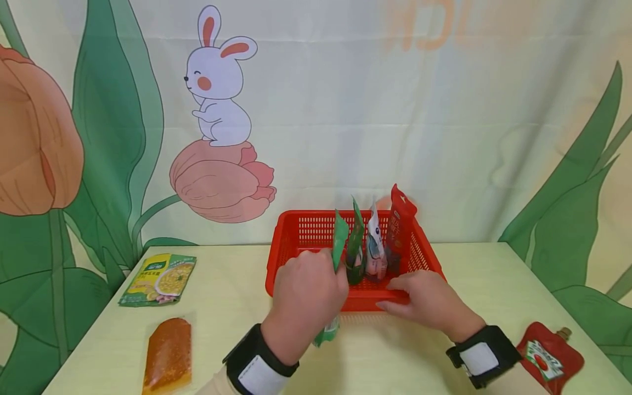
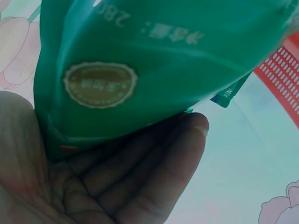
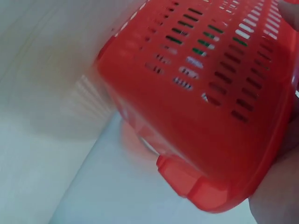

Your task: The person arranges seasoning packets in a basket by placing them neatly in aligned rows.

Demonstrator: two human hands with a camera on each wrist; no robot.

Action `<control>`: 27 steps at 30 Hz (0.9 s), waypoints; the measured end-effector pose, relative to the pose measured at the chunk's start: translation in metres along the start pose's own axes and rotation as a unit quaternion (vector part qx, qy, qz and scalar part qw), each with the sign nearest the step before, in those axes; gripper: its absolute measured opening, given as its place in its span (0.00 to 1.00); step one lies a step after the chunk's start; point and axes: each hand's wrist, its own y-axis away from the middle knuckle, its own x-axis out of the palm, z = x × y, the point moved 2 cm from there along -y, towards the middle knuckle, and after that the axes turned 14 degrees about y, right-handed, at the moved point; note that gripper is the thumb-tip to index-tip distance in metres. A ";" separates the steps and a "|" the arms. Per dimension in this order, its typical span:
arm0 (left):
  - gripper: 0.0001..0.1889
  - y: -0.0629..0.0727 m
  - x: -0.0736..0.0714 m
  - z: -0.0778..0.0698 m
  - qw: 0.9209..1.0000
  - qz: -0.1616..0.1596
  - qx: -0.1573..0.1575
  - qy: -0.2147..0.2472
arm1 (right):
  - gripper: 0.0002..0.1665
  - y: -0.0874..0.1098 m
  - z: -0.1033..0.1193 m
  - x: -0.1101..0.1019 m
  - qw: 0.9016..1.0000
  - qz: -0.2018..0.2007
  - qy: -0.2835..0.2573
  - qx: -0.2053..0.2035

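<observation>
My left hand (image 1: pixel 311 291) grips a green food pouch (image 2: pixel 163 70) in front of the red plastic basket (image 1: pixel 355 303). The pouch's top and bottom ends show above and below the fist in the head view. In the left wrist view its printed face lies against the fingers and palm. At the basket's front right, my right hand (image 1: pixel 429 299) holds the rim, thumb outside the front wall. Inside, toward the right, stand a dark green packet (image 1: pixel 355 244), a white packet (image 1: pixel 375 247) and a tall red bag (image 1: pixel 399 227), all upright.
On the table's left lie a yellow and green soup packet (image 1: pixel 160 280) and a clear pouch of orange-brown sauce (image 1: pixel 169 351). A red spouted ketchup pouch (image 1: pixel 548 354) lies by the right forearm. A printed curtain (image 1: pixel 345 109) hangs right behind the table.
</observation>
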 end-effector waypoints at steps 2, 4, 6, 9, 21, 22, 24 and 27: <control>0.17 -0.002 -0.001 0.000 1.000 0.000 -0.001 0.000 | 0.15 -0.001 -0.002 0.000 1.000 0.007 0.005 0.000; 0.17 -0.004 -0.002 0.001 1.000 0.001 -0.003 -0.002 | 0.15 -0.002 -0.004 0.000 1.000 0.015 0.004 0.000; 0.17 -0.006 -0.004 0.001 1.000 0.003 -0.007 0.000 | 0.13 -0.002 -0.005 0.001 1.000 0.024 0.003 0.001; 0.16 -0.009 -0.005 0.002 1.000 0.008 -0.017 0.008 | 0.11 -0.003 -0.007 0.003 1.000 0.030 -0.007 0.002; 0.19 -0.029 -0.008 0.005 0.997 0.019 -0.039 0.061 | 0.09 -0.004 -0.010 0.008 1.000 0.021 -0.009 -0.017; 0.19 -0.032 -0.008 0.005 0.997 0.022 -0.042 0.058 | 0.09 -0.004 -0.010 0.008 1.000 0.020 -0.008 -0.018; 0.20 -0.037 -0.009 0.004 0.997 0.027 -0.049 0.052 | 0.09 -0.004 -0.010 0.008 1.000 0.018 -0.005 -0.017; 0.21 -0.047 -0.009 0.002 0.998 0.033 -0.049 0.037 | 0.08 -0.004 -0.011 0.009 1.000 0.018 -0.001 -0.015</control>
